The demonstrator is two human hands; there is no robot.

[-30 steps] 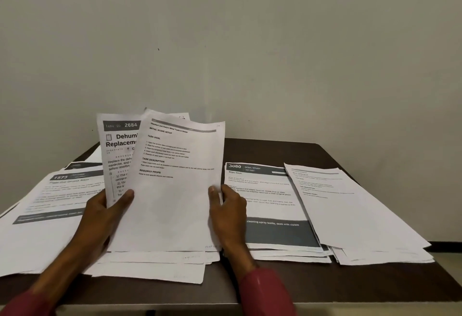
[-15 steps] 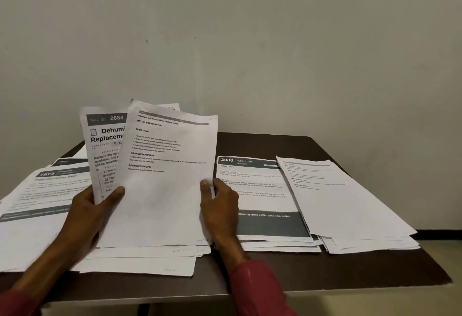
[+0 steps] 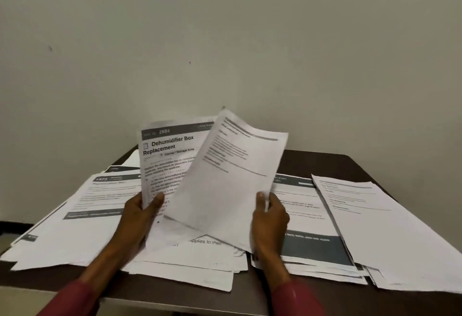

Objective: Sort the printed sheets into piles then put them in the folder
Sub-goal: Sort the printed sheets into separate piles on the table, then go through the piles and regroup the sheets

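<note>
Right hand [image 3: 271,215] pinches the plain sheet [image 3: 230,183] by its edge, tilted above the table [image 3: 350,163]. Left hand [image 3: 140,213] grips the stack [image 3: 165,155], thumb in front. I'd lay it on the matching far-right pile [image 3: 390,235], edges squared. No folder in view.

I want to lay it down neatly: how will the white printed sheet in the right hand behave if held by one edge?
Probably floppy: the white printed sheet, pinched at one edge by the right hand, curves. It looks thin and light, so it may flutter. On the uneven white paper pile at the right it might slide.
</note>
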